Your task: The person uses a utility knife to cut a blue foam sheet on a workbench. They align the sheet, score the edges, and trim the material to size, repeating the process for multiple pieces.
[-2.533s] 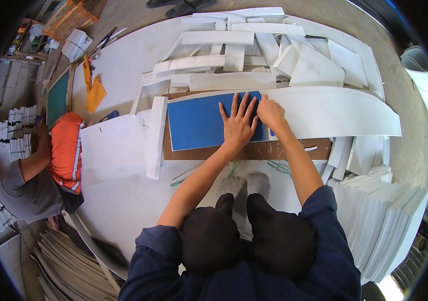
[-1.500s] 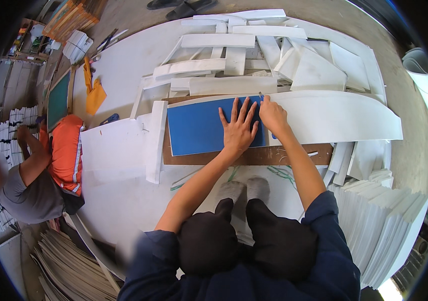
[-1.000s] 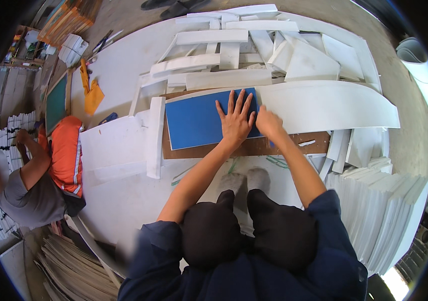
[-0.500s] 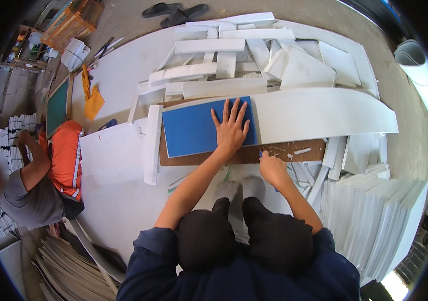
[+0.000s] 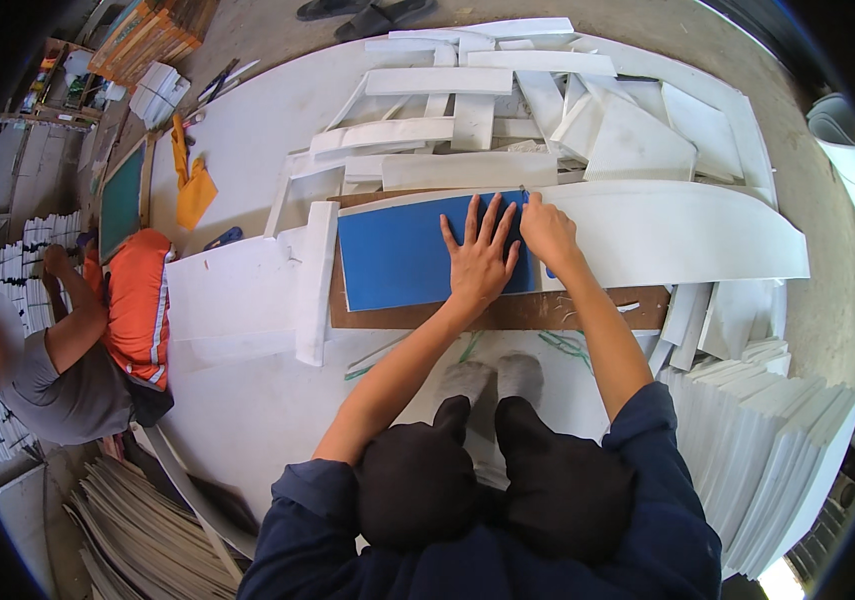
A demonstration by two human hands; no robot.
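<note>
Pressing blue panel (image 5: 387, 255) onto white strip (image 5: 677, 230) over brown board (image 5: 387, 318), presumably for steadiness: left hand (image 5: 480, 262) — flat, fingers spread. Right hand (image 5: 549, 230) — curled tight round blue tool (image 5: 550, 273), at panel's right edge.

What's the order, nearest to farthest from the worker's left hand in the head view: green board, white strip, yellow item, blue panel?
1. Blue panel: directly under the left hand.
2. White strip: just left of the panel.
3. Yellow item: farther left, toward the top.
4. Green board: left again, beyond the yellow item.
</note>
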